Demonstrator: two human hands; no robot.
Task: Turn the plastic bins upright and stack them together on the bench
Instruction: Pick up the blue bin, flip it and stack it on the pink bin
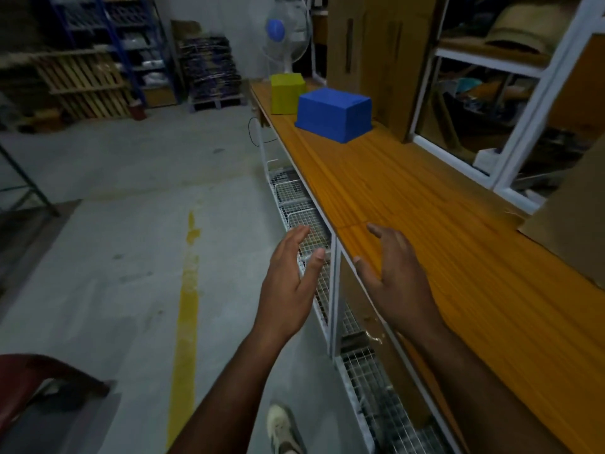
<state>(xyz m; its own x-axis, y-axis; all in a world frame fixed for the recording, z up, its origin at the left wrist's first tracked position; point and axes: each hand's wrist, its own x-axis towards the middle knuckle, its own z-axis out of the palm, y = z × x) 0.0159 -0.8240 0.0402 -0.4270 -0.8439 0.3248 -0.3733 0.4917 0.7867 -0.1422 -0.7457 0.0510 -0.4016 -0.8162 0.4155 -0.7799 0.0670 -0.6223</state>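
Surface: a long orange wood-grain bench top (409,204) is seen running from the lower right of the frame to the upper centre.
Blue bin: a blue plastic bin (334,114) is found upside down on the surface in the upper centre of the frame, base uppermost and rim against the wood.
Yellow bin: a yellow-green plastic bin (286,92) is found just behind the blue bin, further up the frame, also base uppermost; whether the two touch cannot be told.
Left hand: the left hand (289,283) is held in the air at lower centre, over the floor just left of the surface edge; its grip is spread, fingers straight, and nothing is held.
Right hand: the right hand (397,280) is held over the near edge of the surface at lower centre; its grip is spread with relaxed fingers and nothing is held. Contact with the wood cannot be told.
Separation: both hands are well apart from both bins.
Under the surface: white wire-mesh baskets (304,221) are seen in a white frame.
Background: a white pedestal fan (286,34) stands behind the yellow bin; a tall cardboard box (376,57) stands right of the bins.
Floor: a yellow painted line (186,306) is marked on the concrete.
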